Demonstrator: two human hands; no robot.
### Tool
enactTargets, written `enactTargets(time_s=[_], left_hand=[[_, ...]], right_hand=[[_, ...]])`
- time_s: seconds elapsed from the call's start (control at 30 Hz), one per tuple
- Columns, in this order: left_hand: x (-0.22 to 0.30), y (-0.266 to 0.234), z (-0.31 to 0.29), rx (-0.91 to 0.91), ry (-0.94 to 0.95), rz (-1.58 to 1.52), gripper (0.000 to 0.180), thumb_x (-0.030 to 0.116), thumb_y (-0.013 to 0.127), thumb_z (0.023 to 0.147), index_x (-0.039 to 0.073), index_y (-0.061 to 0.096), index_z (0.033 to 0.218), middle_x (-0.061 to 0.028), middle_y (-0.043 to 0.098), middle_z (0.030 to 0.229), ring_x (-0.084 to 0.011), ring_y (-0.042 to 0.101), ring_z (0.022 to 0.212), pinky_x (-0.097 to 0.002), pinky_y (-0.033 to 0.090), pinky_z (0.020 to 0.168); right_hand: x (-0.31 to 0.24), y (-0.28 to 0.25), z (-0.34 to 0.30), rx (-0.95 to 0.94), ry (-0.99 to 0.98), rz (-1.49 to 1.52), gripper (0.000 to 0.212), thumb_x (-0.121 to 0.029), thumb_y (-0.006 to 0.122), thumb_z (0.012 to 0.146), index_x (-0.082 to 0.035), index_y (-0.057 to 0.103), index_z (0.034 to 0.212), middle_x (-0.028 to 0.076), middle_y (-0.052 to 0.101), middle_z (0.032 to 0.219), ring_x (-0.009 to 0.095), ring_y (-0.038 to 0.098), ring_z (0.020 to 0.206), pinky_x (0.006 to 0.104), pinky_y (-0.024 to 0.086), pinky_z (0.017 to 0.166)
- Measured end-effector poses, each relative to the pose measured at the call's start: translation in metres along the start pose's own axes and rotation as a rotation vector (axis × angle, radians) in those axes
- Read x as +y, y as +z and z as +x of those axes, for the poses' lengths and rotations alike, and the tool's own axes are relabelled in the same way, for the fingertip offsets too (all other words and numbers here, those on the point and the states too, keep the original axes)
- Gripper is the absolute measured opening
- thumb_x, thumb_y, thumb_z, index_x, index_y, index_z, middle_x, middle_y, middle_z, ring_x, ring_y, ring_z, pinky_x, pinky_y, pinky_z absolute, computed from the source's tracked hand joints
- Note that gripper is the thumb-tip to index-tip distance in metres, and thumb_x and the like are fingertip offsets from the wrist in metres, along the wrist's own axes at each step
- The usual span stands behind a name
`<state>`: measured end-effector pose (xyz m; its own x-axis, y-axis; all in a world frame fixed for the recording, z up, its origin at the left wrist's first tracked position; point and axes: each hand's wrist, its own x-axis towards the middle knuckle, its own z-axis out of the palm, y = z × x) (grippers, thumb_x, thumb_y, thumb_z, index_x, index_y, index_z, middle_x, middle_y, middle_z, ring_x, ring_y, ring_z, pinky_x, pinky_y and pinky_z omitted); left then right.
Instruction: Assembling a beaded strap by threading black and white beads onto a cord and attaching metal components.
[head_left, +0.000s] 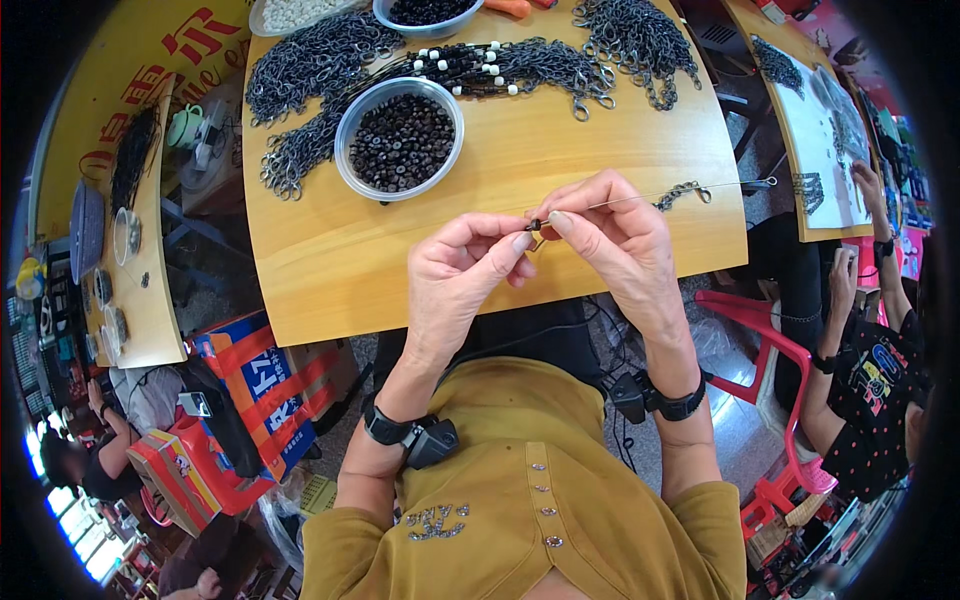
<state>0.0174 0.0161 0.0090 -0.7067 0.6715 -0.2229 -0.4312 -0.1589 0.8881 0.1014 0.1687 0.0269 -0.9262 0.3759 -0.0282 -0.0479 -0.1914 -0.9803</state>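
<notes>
Both my hands meet over the front part of the wooden table, fingertips almost touching. My left hand point(465, 255) is closed in a pinch on a small dark bead point(533, 226), with a short bit of dark cord beside it. My right hand point(615, 240) pinches a thin metal wire point(690, 191) close to the bead. That wire runs off to the right and ends in a small loop. Just below it lies a short dark chain with a clasp point(683, 194). Left of my hands stands a clear round tub of dark beads point(400, 142). Whether the wire passes through the bead is hidden by my fingers.
Piles of dark metal chains point(315, 65) and a bundle of black cords with white beads point(480, 68) lie along the far side of the table point(330, 290). A tub of black beads point(428, 12) stands behind. At right, another person sits near a red plastic chair point(765, 350).
</notes>
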Motion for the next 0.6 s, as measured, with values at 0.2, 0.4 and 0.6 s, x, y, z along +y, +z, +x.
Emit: enactTargets(time_s=[0.2, 0.4, 0.6], left_hand=[[0.0001, 0.0, -0.0014, 0.004, 0.005, 0.012, 0.014, 0.004, 0.063, 0.089, -0.004, 0.062, 0.101, -0.0107, 0.068, 0.088, -0.0129, 0.063, 0.071, -0.0238, 0.05, 0.063], [-0.001, -0.0001, -0.0012, 0.01, 0.037, 0.041, 0.013, 0.003, 0.062, 0.09, -0.004, 0.063, 0.1, -0.0099, 0.067, 0.088, -0.0122, 0.063, 0.071, -0.0228, 0.05, 0.063], [-0.0007, -0.0013, -0.0007, -0.006, 0.044, 0.066, 0.018, 0.005, 0.063, 0.09, -0.006, 0.062, 0.103, -0.0089, 0.067, 0.091, -0.011, 0.064, 0.073, -0.0215, 0.051, 0.064]], right_hand=[[-0.0032, 0.002, -0.0012, 0.036, 0.035, -0.024, 0.01, -0.008, 0.059, 0.093, 0.001, 0.058, 0.096, 0.006, 0.065, 0.093, 0.009, 0.061, 0.088, 0.0226, 0.051, 0.078], [-0.005, 0.0008, -0.0005, 0.041, 0.046, -0.062, 0.011, -0.009, 0.06, 0.092, 0.002, 0.059, 0.095, 0.005, 0.064, 0.092, 0.009, 0.062, 0.087, 0.0224, 0.052, 0.075], [-0.0058, 0.0006, -0.0002, 0.034, 0.048, -0.057, 0.011, -0.009, 0.061, 0.092, 0.001, 0.059, 0.095, 0.005, 0.063, 0.091, 0.009, 0.062, 0.086, 0.0231, 0.054, 0.074]])
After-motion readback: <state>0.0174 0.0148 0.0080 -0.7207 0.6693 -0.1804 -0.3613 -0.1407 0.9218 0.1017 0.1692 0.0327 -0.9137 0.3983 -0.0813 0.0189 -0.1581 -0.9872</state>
